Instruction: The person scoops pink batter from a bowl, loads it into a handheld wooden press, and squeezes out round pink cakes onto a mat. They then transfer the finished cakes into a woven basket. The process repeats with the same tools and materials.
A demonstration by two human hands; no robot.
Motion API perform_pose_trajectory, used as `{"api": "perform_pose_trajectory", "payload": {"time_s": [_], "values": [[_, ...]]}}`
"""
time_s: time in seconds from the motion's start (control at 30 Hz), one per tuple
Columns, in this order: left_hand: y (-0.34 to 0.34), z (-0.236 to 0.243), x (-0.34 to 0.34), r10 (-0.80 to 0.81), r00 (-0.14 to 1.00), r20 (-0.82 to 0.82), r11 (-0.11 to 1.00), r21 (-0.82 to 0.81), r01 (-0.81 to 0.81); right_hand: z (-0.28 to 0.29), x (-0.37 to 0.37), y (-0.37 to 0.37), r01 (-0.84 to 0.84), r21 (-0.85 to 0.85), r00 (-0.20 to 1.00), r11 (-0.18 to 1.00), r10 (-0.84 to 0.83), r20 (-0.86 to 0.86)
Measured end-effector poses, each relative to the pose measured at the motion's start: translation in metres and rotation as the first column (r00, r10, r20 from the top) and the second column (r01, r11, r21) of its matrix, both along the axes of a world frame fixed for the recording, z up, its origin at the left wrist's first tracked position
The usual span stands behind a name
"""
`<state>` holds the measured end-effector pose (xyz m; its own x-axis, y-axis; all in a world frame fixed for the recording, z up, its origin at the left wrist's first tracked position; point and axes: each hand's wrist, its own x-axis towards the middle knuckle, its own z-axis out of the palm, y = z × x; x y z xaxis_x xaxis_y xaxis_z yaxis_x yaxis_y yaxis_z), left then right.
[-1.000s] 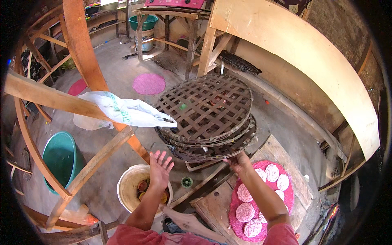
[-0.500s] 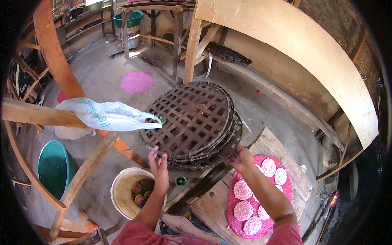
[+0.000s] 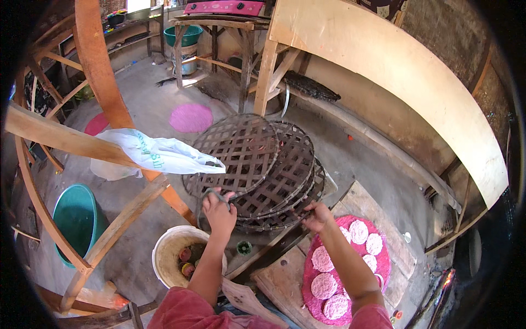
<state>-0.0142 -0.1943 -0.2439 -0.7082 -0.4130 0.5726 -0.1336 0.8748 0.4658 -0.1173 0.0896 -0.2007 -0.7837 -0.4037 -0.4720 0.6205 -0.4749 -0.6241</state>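
At frame centre, the left hand [image 3: 220, 213], fingers curled, holds the top tray [image 3: 234, 152], whose snagging could drag lower trays [image 3: 294, 167]; the right hand [image 3: 318, 217], half-open, has unclear contact.

**Timber and grey underfoot**

Scuffed grey floor [image 3: 148, 93] spreads beyond the left hand [image 3: 220, 213]. Ahead and left of that hand stands an orange-brown wooden post [image 3: 101, 71]; farther off glows a bright opening [image 3: 137, 5]. A weathered table [image 3: 216, 23] stands well ahead. Ahead and right of the right hand [image 3: 318, 217], a pale board [image 3: 405, 71] overhangs a tan wall [image 3: 361, 96].
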Motion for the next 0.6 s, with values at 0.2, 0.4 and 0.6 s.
{"api": "perform_pose_trajectory", "payload": {"time_s": [0.2,0.4,0.6], "values": [[0.014,0.016,-0.022,-0.38,0.916,0.128,0.902,0.268,0.337,0.007,0.011,-0.005,0.076,-0.05,0.996,0.996,-0.077,-0.033],[0.051,0.055,-0.007,-0.538,0.836,-0.104,0.81,0.209,0.548,0.032,0.042,0.02,0.111,-0.137,0.981,0.984,-0.13,-0.142],[0.091,0.121,0.011,-0.762,0.646,0.044,0.646,0.1,0.756,0.049,0.085,0.064,0.295,-0.162,0.942,0.942,-0.315,-0.117]]}}
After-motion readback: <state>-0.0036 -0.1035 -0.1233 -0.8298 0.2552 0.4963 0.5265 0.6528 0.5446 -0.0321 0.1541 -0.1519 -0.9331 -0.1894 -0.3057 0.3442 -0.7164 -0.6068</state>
